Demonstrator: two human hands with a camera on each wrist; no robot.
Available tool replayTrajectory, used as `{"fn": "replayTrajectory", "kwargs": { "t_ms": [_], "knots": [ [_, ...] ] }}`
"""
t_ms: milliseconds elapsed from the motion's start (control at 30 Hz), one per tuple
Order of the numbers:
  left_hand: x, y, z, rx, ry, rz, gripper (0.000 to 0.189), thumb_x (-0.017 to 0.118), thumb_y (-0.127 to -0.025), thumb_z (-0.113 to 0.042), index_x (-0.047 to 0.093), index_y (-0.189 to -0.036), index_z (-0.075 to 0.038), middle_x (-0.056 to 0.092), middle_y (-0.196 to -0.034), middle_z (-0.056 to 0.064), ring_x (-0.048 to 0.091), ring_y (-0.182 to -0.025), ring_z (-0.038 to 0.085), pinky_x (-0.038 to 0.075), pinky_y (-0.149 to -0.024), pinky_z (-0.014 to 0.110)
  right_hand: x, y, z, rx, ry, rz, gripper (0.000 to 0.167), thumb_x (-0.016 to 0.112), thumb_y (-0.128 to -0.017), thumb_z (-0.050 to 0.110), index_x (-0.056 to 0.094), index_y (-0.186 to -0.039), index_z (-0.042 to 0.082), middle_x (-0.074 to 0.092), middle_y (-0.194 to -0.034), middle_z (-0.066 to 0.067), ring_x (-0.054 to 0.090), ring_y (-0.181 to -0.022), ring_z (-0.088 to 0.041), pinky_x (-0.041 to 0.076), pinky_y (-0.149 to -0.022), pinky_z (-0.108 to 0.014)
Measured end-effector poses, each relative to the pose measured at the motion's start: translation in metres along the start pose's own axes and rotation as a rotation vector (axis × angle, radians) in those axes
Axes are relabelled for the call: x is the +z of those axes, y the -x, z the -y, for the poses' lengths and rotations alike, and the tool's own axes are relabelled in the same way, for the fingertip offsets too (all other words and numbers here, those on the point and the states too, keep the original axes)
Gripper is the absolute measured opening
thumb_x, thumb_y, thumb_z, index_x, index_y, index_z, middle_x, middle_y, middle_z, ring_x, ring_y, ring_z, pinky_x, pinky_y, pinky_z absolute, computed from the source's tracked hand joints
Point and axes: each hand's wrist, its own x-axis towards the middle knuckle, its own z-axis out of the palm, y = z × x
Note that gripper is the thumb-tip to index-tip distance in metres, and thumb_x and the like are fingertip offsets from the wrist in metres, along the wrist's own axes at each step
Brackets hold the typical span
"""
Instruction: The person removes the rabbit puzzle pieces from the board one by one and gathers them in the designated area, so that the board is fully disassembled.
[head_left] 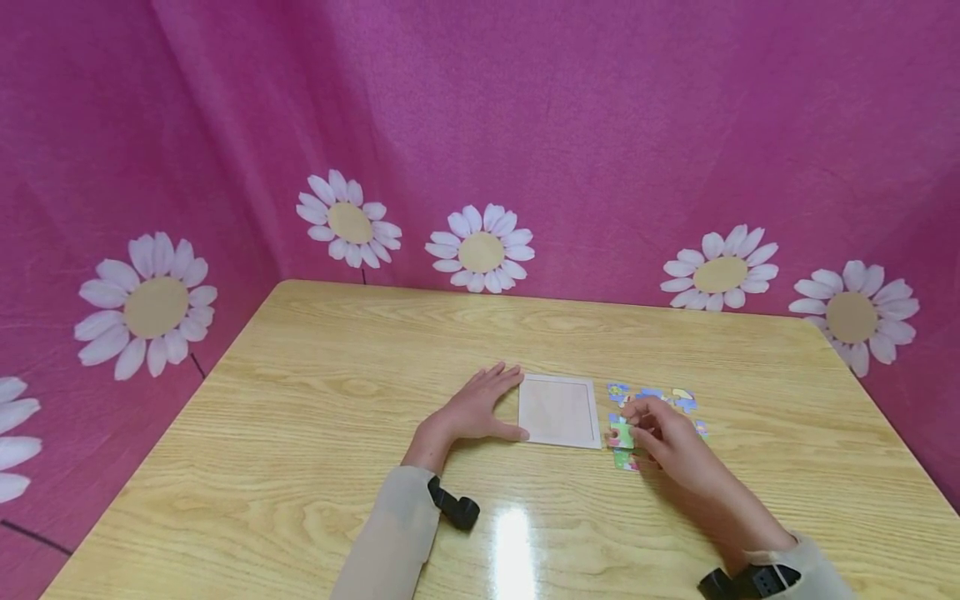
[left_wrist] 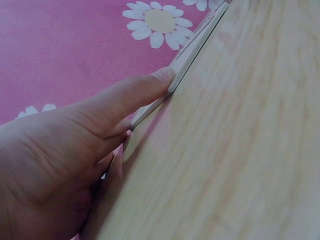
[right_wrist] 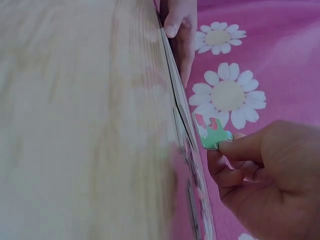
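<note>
A square, pale wooden puzzle tray (head_left: 558,412) with a raised rim lies flat on the table, no pieces visible inside it. My left hand (head_left: 480,408) rests at its left side, thumb and fingers spread, the thumb touching the near left corner. To the tray's right, my right hand (head_left: 675,442) pinches a green and pink puzzle piece (right_wrist: 214,134) between thumb and fingers, raised off the table. Several loose puzzle pieces (head_left: 684,399) in blue, yellow and green lie around and under that hand, which partly hides them.
The wood-grain table (head_left: 360,358) extends around the tray and pieces. A pink curtain (head_left: 585,150) with white daisies hangs behind its far edge and on the left. A glare spot (head_left: 513,550) shines near the front. Each wrist wears a black camera (head_left: 457,507).
</note>
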Motion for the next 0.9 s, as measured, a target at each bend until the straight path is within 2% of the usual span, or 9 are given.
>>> {"fn": "replayTrajectory", "kwargs": {
  "t_ms": [100,333,500,733,900],
  "knots": [
    [0.001,0.000,0.000,0.000,-0.001,0.000,0.093,0.077,-0.080,-0.045,0.029,-0.155,-0.015,0.021,-0.165,-0.002,0.008,-0.156,0.021,0.006,-0.129,0.042,-0.004,0.004,-0.003,0.014,-0.003,-0.012,0.017,0.056,-0.092,-0.011,0.054,-0.106,-0.002,0.057,-0.086,-0.011,0.046,-0.058,0.001,0.044,-0.045,-0.020],
    [0.000,0.000,-0.001,0.001,-0.013,0.001,0.093,0.077,-0.081,-0.045,0.029,-0.155,-0.015,0.021,-0.165,-0.002,0.008,-0.156,0.020,0.006,-0.129,0.041,-0.015,0.015,-0.011,-0.016,0.064,-0.077,0.014,0.059,-0.090,-0.011,0.057,-0.101,-0.002,0.062,-0.092,-0.012,0.051,-0.075,0.007,0.047,-0.055,-0.018],
    [-0.001,0.001,-0.002,0.002,-0.021,0.001,0.093,0.076,-0.081,-0.045,0.028,-0.155,-0.015,0.021,-0.165,-0.002,0.007,-0.156,0.020,0.006,-0.129,0.041,-0.023,0.024,-0.017,0.005,0.062,-0.080,0.019,0.057,-0.089,-0.014,0.056,-0.104,-0.003,0.061,-0.089,-0.010,0.052,-0.069,0.005,0.048,-0.052,-0.019],
    [-0.001,0.000,-0.002,0.004,-0.025,0.005,0.093,0.075,-0.081,-0.046,0.028,-0.155,-0.015,0.020,-0.165,-0.002,0.007,-0.156,0.021,0.006,-0.129,0.041,-0.033,0.037,-0.030,-0.012,0.130,-0.147,0.020,0.062,-0.087,-0.013,0.059,-0.102,0.000,0.061,-0.092,-0.009,0.056,-0.081,0.008,0.049,-0.060,-0.014],
    [0.000,0.000,-0.001,0.006,-0.028,0.003,0.093,0.075,-0.082,-0.045,0.028,-0.155,-0.015,0.020,-0.165,-0.002,0.008,-0.156,0.021,0.006,-0.129,0.042,-0.039,0.045,-0.038,-0.011,0.153,-0.179,0.021,0.063,-0.087,-0.012,0.060,-0.102,0.001,0.061,-0.091,-0.004,0.058,-0.081,0.005,0.047,-0.062,-0.009]
  ]
}}
